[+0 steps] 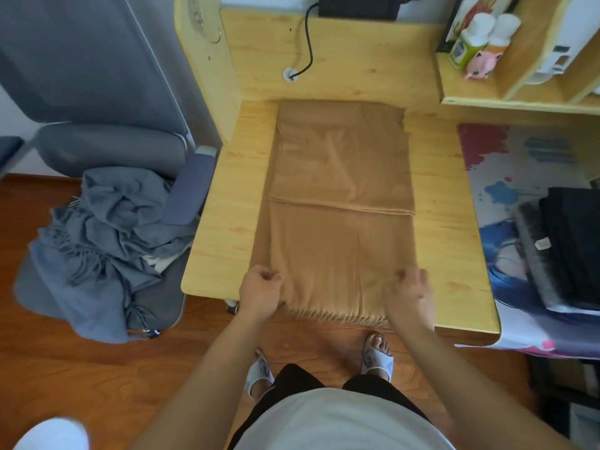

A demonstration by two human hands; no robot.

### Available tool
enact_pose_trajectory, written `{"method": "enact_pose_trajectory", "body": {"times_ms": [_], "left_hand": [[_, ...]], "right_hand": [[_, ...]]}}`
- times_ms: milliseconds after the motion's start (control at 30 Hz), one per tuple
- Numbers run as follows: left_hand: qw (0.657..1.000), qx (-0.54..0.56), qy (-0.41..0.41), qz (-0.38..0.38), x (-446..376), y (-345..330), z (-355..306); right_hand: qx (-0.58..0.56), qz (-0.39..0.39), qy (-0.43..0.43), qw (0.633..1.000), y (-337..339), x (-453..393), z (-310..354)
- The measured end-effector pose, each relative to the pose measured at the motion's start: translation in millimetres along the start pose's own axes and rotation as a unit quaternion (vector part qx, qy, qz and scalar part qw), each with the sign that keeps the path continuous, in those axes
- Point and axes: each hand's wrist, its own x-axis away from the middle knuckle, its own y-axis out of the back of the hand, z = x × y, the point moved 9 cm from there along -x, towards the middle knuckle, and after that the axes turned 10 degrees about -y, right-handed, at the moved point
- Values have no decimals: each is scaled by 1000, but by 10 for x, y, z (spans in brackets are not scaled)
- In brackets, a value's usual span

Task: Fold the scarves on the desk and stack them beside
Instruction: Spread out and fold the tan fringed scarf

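Head view, tan scarf (pixel 341 196) lengthwise away across desk (pixel 224 203), fringe nearest, left hand (pixel 259 287) and right hand (pixel 410 292) pinching near corners

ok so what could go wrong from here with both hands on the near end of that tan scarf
1. The left hand and right hand grip the tan scarf at different spots along its near edge; an uneven lift could skew the next fold.
2. The fringe hangs over the desk edge and may bunch inside the fold.
3. The far layer already folded over could shift if the near end is pulled.
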Motion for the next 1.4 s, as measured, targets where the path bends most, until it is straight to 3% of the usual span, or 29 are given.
{"method": "enact_pose_trajectory", "body": {"times_ms": [100, 200, 333, 400, 467, 533, 633, 767, 833, 900, 967, 1133, 1267, 1400], "left_hand": [[998, 15, -62, -27, 121, -17, -192], [991, 88, -99, -23, 254, -3, -355], [987, 143, -40, 64, 260, -24, -168], [989, 144, 10, 19, 159, 104, 123], [997, 52, 19, -60, 38, 300, 316], [993, -90, -2, -82, -60, 348, 353], [972, -215, -8, -90, -106, 273, 258], [962, -266, 31, -49, -155, 178, 241], [980, -198, 13, -31, -172, 172, 238], [999, -32, 0, -22, -153, 146, 253], [996, 87, -5, -12, -93, 127, 272], [990, 117, -82, 1, -21, 150, 173], [972, 225, 1, 73, 87, 4, 171], [923, 354, 110, 102, 142, -102, 209]], "right_hand": [[-70, 218, 9, 973, -583, 430, 691], [-103, 299, -30, 948, -993, 623, 1211], [-44, 268, -49, 961, -1239, 528, 1369], [-30, 233, -60, 970, -1231, 440, 1302], [-46, 210, -63, 975, -1182, 413, 1256], [-59, 192, -48, 978, -1116, 439, 1272], [-50, 175, 16, 983, -979, 592, 1404], [-36, 153, 80, 984, -833, 712, 1522], [-43, 139, 87, 985, -822, 700, 1503], [-51, 129, 89, 986, -819, 716, 1471], [-68, 132, 85, 985, -815, 766, 1419], [-117, 131, 58, 983, -821, 819, 1315], [-116, 170, 86, 975, -1004, 904, 1386], [-72, 182, 132, 972, -1171, 1032, 1427]]}}
